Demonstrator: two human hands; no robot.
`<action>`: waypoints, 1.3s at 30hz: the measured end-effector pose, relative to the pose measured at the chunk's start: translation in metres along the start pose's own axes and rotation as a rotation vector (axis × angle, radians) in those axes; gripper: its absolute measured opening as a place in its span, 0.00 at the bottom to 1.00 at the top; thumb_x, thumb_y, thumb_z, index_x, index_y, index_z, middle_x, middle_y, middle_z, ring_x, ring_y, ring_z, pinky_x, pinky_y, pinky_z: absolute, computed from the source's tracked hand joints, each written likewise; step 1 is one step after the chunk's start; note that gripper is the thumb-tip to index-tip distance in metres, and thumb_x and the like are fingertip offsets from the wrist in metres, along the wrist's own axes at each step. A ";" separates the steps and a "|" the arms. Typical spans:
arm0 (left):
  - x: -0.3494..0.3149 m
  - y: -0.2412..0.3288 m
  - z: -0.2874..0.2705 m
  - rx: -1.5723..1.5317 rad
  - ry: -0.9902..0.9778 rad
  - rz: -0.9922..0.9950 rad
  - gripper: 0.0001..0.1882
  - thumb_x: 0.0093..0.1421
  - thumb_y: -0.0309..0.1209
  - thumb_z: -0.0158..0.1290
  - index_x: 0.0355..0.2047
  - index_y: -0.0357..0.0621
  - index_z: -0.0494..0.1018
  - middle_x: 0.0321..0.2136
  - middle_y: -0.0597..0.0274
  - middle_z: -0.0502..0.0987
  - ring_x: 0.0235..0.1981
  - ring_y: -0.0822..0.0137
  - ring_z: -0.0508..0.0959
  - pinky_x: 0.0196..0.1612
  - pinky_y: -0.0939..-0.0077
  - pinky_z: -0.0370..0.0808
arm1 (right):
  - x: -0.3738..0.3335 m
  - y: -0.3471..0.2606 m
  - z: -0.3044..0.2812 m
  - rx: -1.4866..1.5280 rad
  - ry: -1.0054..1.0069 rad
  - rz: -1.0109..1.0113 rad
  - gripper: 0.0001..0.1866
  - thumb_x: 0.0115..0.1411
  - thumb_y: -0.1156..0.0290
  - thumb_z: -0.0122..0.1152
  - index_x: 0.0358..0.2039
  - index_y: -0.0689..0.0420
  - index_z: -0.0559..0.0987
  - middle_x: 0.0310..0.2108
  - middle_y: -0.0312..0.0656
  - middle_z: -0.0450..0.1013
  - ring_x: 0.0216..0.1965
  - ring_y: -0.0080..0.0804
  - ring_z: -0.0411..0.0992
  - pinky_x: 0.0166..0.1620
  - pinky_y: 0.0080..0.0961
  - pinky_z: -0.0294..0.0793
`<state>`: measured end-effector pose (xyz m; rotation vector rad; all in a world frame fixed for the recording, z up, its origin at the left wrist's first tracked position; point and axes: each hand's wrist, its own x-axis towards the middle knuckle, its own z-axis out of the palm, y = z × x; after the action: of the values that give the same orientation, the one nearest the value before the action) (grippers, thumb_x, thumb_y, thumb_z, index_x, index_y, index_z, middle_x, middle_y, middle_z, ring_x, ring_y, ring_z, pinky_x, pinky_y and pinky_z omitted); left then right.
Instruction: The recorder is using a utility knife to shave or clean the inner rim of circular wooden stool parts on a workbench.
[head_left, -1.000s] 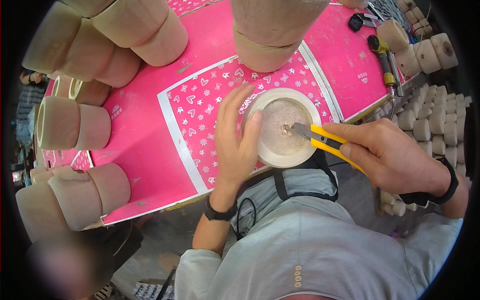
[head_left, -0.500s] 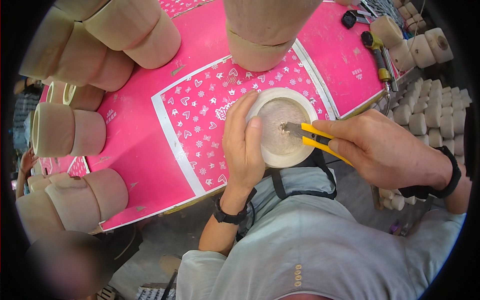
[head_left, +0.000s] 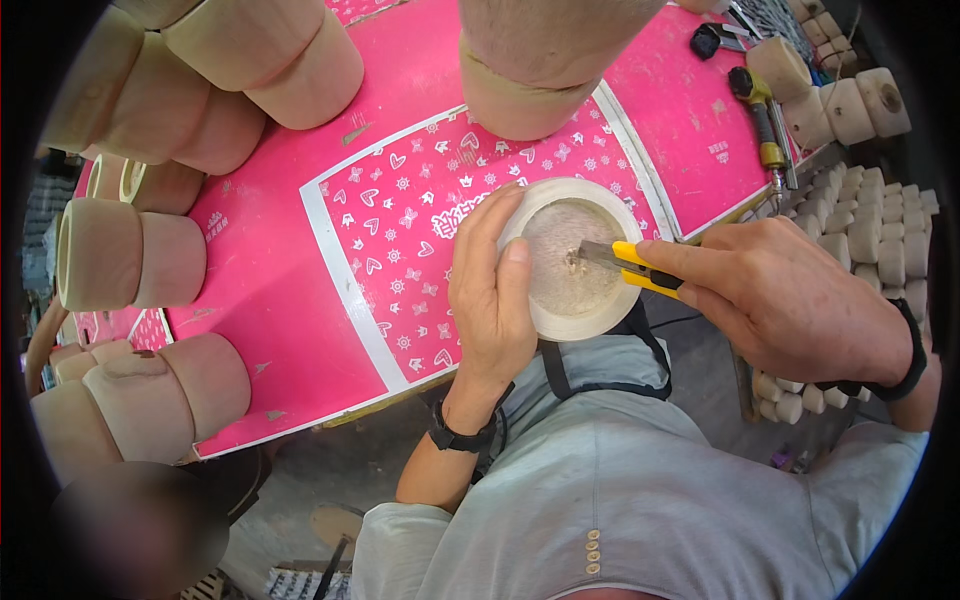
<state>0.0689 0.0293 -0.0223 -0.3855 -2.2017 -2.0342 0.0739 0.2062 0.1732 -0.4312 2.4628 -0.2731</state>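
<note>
My left hand (head_left: pixel 492 285) steadies a pale round wooden bowl (head_left: pixel 582 328) at the table's near edge, its fingers and thumb curved round the left side. The bowl's hollow faces up, with a rough, fibrous floor. In my right hand (head_left: pixel 785 295) is a yellow-and-black utility knife (head_left: pixel 640 268), gripped at its handle. The blade reaches over the rim into the hollow. Its tip meets a small patch of raised wood shavings (head_left: pixel 574 260) near the middle of the floor. The lower ends of the right fingers are partly hidden behind the knife.
Stacked wooden blanks (head_left: pixel 525 95) stand just beyond the bowl, and more stacks (head_left: pixel 165 390) line the left side. On the pink patterned table (head_left: pixel 270 330) a yellow-and-black air tool (head_left: pixel 758 120) lies at far right. Many wooden pieces (head_left: pixel 860 215) are piled beyond the right edge.
My right hand has shifted slightly right and down, with the knife lying at a flatter angle. The bowl and left hand have moved a little to the right in the picture.
</note>
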 end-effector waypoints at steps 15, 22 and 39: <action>-0.004 -0.004 0.003 -0.038 0.043 -0.017 0.21 0.66 0.29 0.41 0.57 0.33 0.67 0.56 0.51 0.70 0.58 0.62 0.69 0.61 0.68 0.63 | -0.001 -0.001 0.015 0.106 -0.056 0.014 0.21 0.60 0.78 0.52 0.54 0.70 0.71 0.25 0.58 0.73 0.28 0.54 0.73 0.33 0.41 0.71; -0.009 0.000 0.009 0.066 0.096 0.052 0.20 0.66 0.29 0.40 0.56 0.33 0.67 0.56 0.49 0.68 0.59 0.59 0.67 0.62 0.66 0.61 | -0.004 0.007 0.037 0.303 0.161 -0.095 0.24 0.52 0.81 0.53 0.51 0.75 0.69 0.20 0.58 0.71 0.24 0.54 0.73 0.29 0.42 0.71; -0.018 0.006 0.015 0.138 0.168 0.046 0.17 0.67 0.28 0.39 0.52 0.37 0.71 0.57 0.49 0.67 0.59 0.58 0.65 0.62 0.64 0.61 | -0.012 0.004 0.009 0.709 0.049 0.331 0.19 0.61 0.76 0.50 0.52 0.67 0.74 0.19 0.55 0.72 0.19 0.48 0.73 0.27 0.33 0.72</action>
<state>0.0895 0.0424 -0.0225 -0.2385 -2.1933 -1.8075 0.0873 0.2137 0.1715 0.2824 2.2408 -0.9689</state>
